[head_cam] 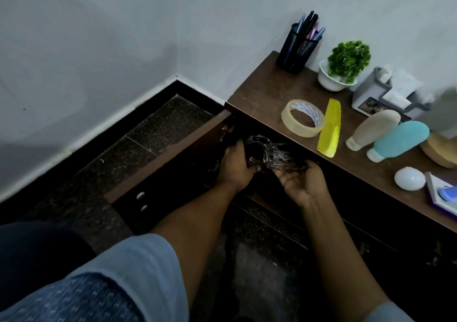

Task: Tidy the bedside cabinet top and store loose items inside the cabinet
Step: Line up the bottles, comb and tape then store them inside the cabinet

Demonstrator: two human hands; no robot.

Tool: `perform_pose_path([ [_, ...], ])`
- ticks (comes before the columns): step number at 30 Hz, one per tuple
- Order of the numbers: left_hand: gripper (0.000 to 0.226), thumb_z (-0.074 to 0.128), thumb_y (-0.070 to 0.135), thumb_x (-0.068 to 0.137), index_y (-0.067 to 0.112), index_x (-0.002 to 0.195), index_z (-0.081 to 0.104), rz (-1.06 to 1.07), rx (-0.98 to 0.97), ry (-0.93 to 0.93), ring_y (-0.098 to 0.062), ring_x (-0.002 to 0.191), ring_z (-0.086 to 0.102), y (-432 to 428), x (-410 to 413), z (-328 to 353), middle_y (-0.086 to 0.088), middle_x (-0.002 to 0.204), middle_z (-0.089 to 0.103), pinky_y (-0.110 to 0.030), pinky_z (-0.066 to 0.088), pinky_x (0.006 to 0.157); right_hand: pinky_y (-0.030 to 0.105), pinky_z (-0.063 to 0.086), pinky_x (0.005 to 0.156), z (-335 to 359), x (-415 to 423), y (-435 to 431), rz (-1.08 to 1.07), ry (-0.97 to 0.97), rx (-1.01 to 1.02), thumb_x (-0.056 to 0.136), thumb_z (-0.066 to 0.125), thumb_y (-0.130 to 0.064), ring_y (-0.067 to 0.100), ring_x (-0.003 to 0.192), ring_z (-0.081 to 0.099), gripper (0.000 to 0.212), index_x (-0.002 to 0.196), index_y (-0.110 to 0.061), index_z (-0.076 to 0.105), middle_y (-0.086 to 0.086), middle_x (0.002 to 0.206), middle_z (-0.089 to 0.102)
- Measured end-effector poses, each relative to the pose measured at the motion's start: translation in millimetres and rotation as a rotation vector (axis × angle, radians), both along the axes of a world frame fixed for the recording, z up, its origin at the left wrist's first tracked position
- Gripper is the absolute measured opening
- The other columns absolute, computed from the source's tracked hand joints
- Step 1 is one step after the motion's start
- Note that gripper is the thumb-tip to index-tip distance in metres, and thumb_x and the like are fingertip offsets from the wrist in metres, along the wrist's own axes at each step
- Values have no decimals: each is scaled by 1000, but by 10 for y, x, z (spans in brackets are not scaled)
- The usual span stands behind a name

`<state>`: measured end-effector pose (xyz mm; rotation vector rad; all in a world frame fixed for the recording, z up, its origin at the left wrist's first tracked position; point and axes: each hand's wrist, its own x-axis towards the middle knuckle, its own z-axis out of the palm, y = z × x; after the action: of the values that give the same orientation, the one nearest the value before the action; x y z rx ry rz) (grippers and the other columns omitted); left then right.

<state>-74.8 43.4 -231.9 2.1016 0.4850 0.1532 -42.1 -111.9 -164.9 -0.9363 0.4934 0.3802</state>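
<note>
Past blue sleeve (138, 260), mid-stowing: gripping clear plastic (269, 152) with left hand (235, 166) inside open cabinet (257, 91), cupping it with right hand (303, 184), hold unclear. Next, reach far right for tape (303, 121).

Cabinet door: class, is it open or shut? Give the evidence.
Open: the cabinet door stands swung out, and the left hand and right hand reach into the opening.
</note>
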Motion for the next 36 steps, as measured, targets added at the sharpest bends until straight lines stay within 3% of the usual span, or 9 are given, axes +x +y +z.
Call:
perform_pose_path([
  [6, 90, 91, 34, 69, 16, 143, 44, 1, 24, 2, -30, 135, 45, 8, 36, 63, -12, 140, 55, -42, 43, 110, 44, 40, 115, 1, 210, 279, -74, 6, -74, 107, 35, -14, 29, 117, 58, 28, 98, -7, 61, 12, 105, 64],
  [10, 93, 93, 40, 64, 16, 142, 47, -8, 65, -2, -28, 136, 43, 42, 106, 61, -7, 141, 57, -41, 41, 111, 31, 46, 107, -70, 304, 418, -66, -26, -208, 107, 29, -3, 28, 124, 57, 32, 103, -9, 61, 14, 131, 61],
  [13, 91, 93, 42, 61, 18, 138, 52, 9, 61, -5, -27, 135, 44, 54, 153, 60, -4, 139, 59, -39, 41, 110, 19, 58, 67, -108, 301, 519, 15, -92, -336, 106, 32, 0, 11, 81, 70, 32, 99, -12, 61, 6, 117, 64],
  [14, 89, 93, 43, 61, 19, 137, 54, 10, 68, -6, -27, 134, 45, 53, 160, 58, -2, 139, 59, -38, 40, 110, 21, 60, 66, -127, 295, 553, 60, -111, -385, 106, 37, -2, 8, 70, 71, 28, 98, -12, 63, 4, 110, 65],
  [16, 84, 92, 44, 62, 20, 134, 56, 15, 74, -13, -27, 132, 46, 55, 169, 46, 0, 138, 60, -37, 39, 107, 37, 60, 81, -169, 282, 613, 161, -150, -473, 102, 53, -12, 17, 83, 75, 18, 110, -7, 68, 11, 117, 70],
  [19, 77, 91, 42, 63, 21, 129, 58, 30, 67, -29, -28, 128, 48, 55, 184, 13, -1, 133, 63, -38, 39, 104, 48, 57, 96, -217, 250, 656, 160, -185, -554, 92, 71, -15, 32, 110, 70, 35, 125, -4, 68, 16, 123, 71],
  [23, 69, 85, 39, 72, 20, 132, 58, 26, 70, -16, -29, 130, 48, 63, 215, -11, -3, 134, 63, -41, 39, 108, 38, 62, 78, -244, 206, 667, 173, -276, -545, 84, 81, -12, 24, 95, 76, 31, 114, -10, 73, 7, 107, 78],
  [30, 61, 77, 33, 79, 20, 134, 55, 31, 71, -18, -29, 132, 45, 42, 251, -53, -3, 137, 61, -42, 34, 109, 31, 62, 77, -339, 280, 648, 196, -286, -576, 83, 84, -19, 14, 92, 76, 28, 109, -17, 74, 5, 111, 77],
  [36, 42, 64, 19, 86, 20, 127, 57, 115, 93, 9, -27, 130, 44, -97, 319, -48, -2, 134, 63, -40, 31, 104, 36, 58, 92, -361, 295, 556, 181, -315, -768, 82, 83, -26, 15, 99, 71, 24, 103, -23, 72, 3, 116, 74],
])
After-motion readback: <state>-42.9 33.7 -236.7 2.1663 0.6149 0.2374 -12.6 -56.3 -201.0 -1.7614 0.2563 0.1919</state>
